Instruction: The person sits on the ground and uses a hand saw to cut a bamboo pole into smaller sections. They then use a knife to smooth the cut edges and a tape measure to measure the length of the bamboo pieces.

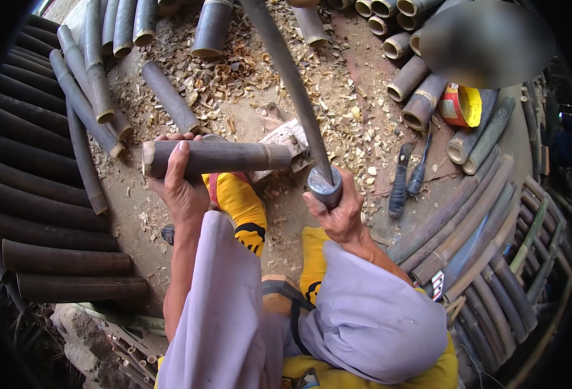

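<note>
1 dark tube [231,157] is held crosswise in the left hand [185,196]; its near face is pressed by the thumb, and the other fingers are wrapped around its far side. How closely those fingers are set together cannot be told, as they are mostly hidden. The tube's pale cut end is left of the left fingers, and its other end reaches toward the right fingers, just beside the knife [296,91]. The knife's round handle [323,181] is gripped by the right hand [347,217], with the thumb and fingers curled around it; the blade is pointed away, beyond the right fingers.

Between the 2 hands, a wood block [292,134] is seen beyond the tube. Another tube [169,97] is laid beyond the left fingers, among scattered chips [250,84]. Right of the right fingers, 2 tools [397,191] are laid side by side, with a red and yellow container [451,104] farther off. Left of the left fingers, dark tubes [59,223] are lined up in a row. Yellow footwear [240,204] is seen below the left fingers.
</note>
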Tool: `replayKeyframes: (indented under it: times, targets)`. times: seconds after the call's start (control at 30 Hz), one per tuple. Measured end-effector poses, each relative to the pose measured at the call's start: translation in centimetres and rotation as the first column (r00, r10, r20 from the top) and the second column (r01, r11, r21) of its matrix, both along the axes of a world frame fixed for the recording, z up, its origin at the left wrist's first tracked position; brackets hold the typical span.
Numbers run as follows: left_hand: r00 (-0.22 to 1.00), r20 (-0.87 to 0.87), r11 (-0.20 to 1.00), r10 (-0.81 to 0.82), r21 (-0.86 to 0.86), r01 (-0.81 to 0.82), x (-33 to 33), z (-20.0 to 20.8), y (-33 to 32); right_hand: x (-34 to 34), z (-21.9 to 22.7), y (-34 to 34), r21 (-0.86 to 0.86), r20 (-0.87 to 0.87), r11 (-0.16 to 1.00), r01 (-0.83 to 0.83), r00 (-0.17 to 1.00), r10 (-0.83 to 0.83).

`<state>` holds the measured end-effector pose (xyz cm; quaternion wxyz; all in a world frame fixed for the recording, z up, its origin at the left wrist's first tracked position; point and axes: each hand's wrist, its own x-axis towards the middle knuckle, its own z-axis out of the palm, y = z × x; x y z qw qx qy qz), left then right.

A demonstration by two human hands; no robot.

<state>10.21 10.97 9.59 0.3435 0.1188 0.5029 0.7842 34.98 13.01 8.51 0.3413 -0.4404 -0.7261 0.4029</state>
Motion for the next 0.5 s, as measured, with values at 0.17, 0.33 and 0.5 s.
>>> replayKeyframes:
  times: [0.17, 0.33, 0.5]
  targets:
    - [0.998, -0.046, 0.999, -0.047, 0.027, 0.048, 1.2, 0.5, 0.7, 0.6, -7.7, 1.0, -0.468, 0.207, 0.883, -0.040, 0.966, 0.154]
    - [0.985, -0.113, 0.984, -0.132, 0.104, 0.144, 0.1, 1.3, 0.1, 1.1, -4.9, 0.1, -0.375, 0.161, 0.927, -0.024, 0.983, 0.091]
    - [0.965, -0.148, 0.946, -0.215, 0.213, 0.243, 0.0, 0.2, -0.5, -0.5, -1.6, 0.4, -0.121, 0.017, 0.993, -0.004, 1.000, 0.006]
